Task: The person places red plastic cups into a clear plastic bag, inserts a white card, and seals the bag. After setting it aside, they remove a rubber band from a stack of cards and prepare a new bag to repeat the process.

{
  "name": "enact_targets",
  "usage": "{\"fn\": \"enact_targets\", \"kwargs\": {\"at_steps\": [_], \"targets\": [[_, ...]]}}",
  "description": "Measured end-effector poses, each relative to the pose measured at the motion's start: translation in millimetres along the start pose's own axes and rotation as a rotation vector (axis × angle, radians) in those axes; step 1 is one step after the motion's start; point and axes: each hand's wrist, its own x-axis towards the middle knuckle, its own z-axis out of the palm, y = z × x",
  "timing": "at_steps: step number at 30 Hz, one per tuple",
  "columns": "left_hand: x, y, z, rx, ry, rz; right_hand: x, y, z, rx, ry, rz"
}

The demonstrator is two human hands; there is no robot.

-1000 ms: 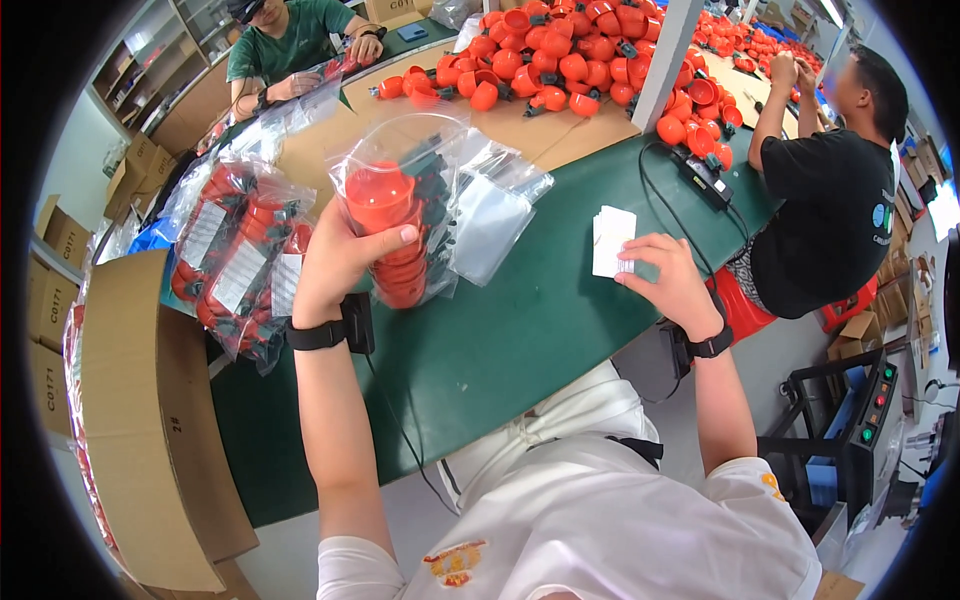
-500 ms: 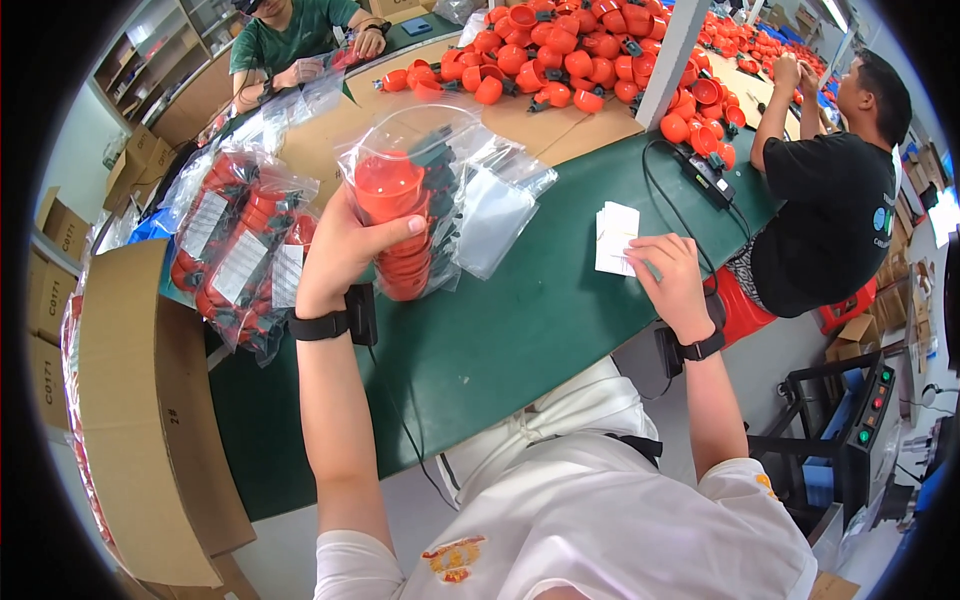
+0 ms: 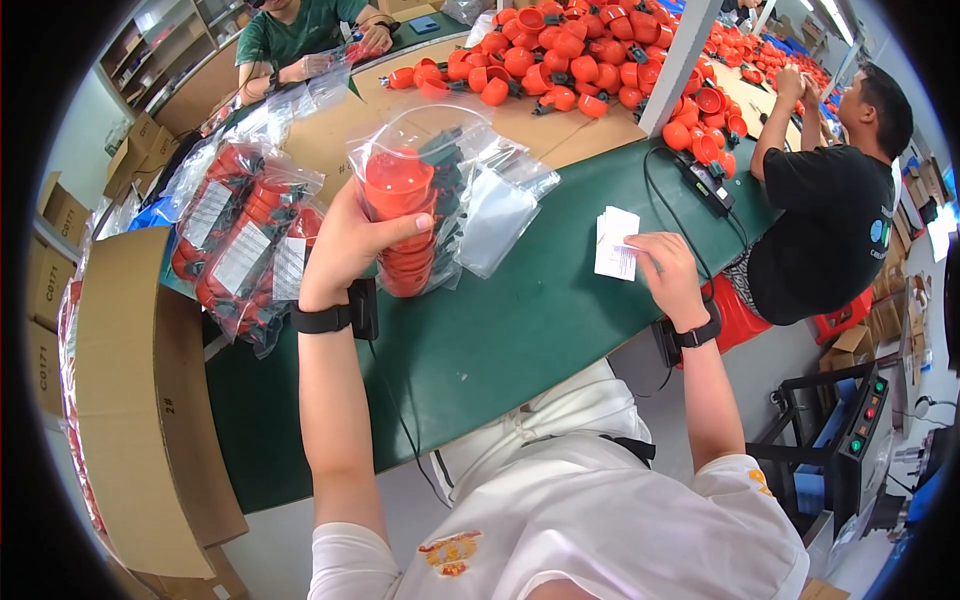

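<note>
My left hand (image 3: 355,240) is closed around a clear zip bag (image 3: 452,195) holding a nested stack of red plastic cups (image 3: 398,180) with dark green fittings along one side. The bag stands upright over the green table, its mouth at the top. Beside it, touching it on the right, lie flat empty clear bags (image 3: 497,222). At the table's right, the fingertips of my right hand (image 3: 668,270) pinch the edge of a white paper slip (image 3: 618,248) on a small pile of printed slips. How many slips are between the fingers is hidden.
Filled bags of red cups (image 3: 240,250) with white labels lie left, beside an open cardboard box (image 3: 120,380). A large heap of red cups (image 3: 560,60) covers the back. A metal post (image 3: 680,65), a black power adapter (image 3: 708,190) and two co-workers (image 3: 825,190) are nearby.
My right fingers have shifted slightly at the edge of the slips. The left hand keeps its hold on the bag, and the whole view has moved a little.
</note>
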Motion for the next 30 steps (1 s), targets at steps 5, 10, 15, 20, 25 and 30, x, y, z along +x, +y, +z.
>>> {"fn": "enact_targets", "kwargs": {"at_steps": [5, 10, 15, 20, 25, 30], "targets": [[1, -3, -2, 0.012, 0.007, 0.020, 4, 0, -2, 0.036, 0.037, 0.038], [2, -3, -2, 0.012, -0.003, 0.016, 8, -2, 0, 0.208, 0.053, 0.195], [1, -2, -3, 0.017, -0.001, 0.013, 14, -11, -6, 0.190, 0.025, 0.176], [2, -3, -4, 0.015, -0.006, 0.001, 8, -11, -7, 0.067, 0.056, 0.061], [2, -1, -3, -0.004, -0.014, 0.002, 2, -5, -2, 0.141, 0.146, 0.132], [1, 1, 0, -0.019, -0.008, 0.021, 12, -7, -9, 0.254, 0.089, 0.160]]}}
